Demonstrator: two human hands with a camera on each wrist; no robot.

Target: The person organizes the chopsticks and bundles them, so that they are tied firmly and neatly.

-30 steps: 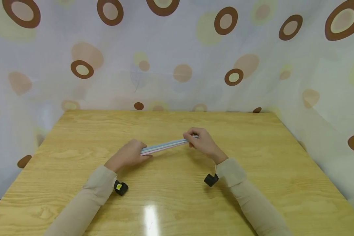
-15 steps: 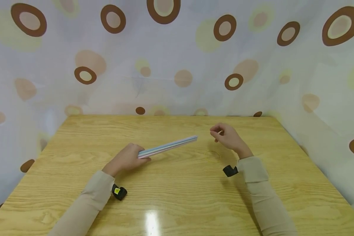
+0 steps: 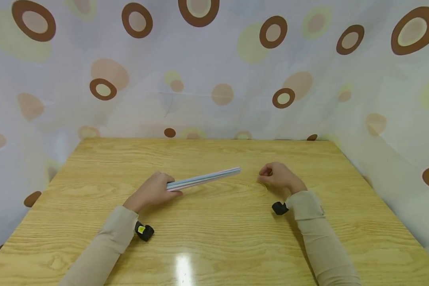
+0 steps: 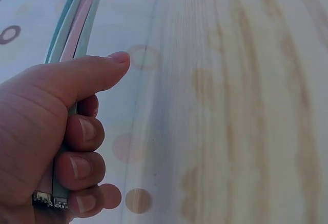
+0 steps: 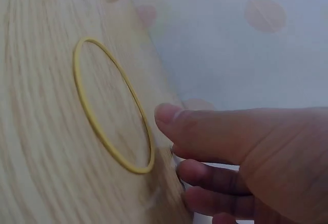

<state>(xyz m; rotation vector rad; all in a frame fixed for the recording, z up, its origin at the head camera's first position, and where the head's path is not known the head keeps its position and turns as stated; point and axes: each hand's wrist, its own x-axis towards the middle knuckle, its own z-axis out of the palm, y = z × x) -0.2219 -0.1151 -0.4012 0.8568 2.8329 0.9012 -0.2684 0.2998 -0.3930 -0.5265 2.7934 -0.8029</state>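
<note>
My left hand (image 3: 151, 193) grips a bundle of long, slim pastel sticks (image 3: 204, 178) by the near end, above the table. In the left wrist view the sticks (image 4: 76, 24) are blue-green and pink, and small metal ends (image 4: 43, 198) show below the curled fingers. The far end of the bundle points right, towards my right hand (image 3: 281, 177). A thin yellow rubber band (image 5: 76, 68) lies in a loop on the table. My right hand is right beside the band, thumb and fingers loosely bent, with nothing visible between them; the thumb tip appears apart from the band.
The wooden table (image 3: 207, 234) has a shiny light reflection near its front. A pale curtain (image 3: 136, 107) with brown and beige circles stands behind and at both sides. A small black device (image 3: 144, 231) sits at the left wrist, another black device (image 3: 280, 208) at the right.
My right hand has let go of the bundle's far end and moved right, then lowered beside the rubber band. My left hand keeps its hold on the sticks and barely moves.
</note>
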